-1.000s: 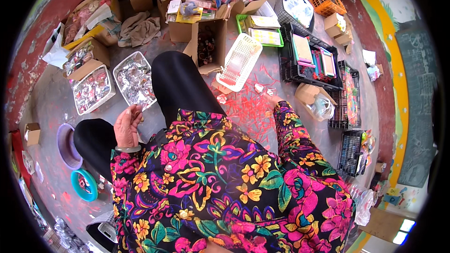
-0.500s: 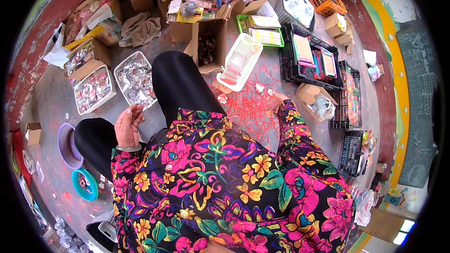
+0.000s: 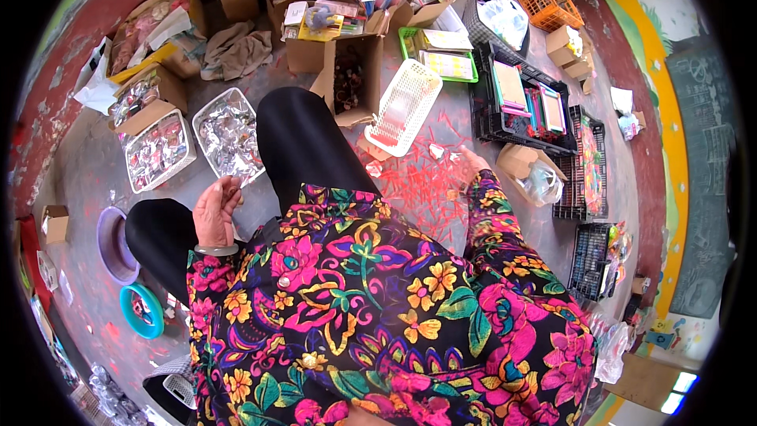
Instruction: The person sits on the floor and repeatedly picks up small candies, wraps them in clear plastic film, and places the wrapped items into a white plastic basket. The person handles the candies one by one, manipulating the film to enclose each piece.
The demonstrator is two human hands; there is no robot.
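My left hand (image 3: 213,213), a bracelet at its wrist, hangs above my left thigh with the fingers curled together at the tips. Whatever they may pinch is too small to make out. On the right, my right hand (image 3: 475,162) reaches low over the floor, partly hidden by its flowered sleeve. Its fingers are beside a small white crumpled piece (image 3: 454,158), and I cannot tell whether they grip it. Many thin red strips (image 3: 418,189) lie scattered there, with another white scrap (image 3: 436,151) among them. A white perforated basket (image 3: 404,106) stands just beyond.
Two white trays of shiny wrapped items (image 3: 229,134) sit ahead on the left. Purple (image 3: 117,244) and turquoise (image 3: 142,312) basins stand farther left. An open carton (image 3: 347,79) is ahead; black crates (image 3: 520,95) and a carton with a plastic bag (image 3: 532,173) line the right.
My right hand has shifted slightly at the edge of the red strips, beside the white scraps. My left hand stays in the same place.
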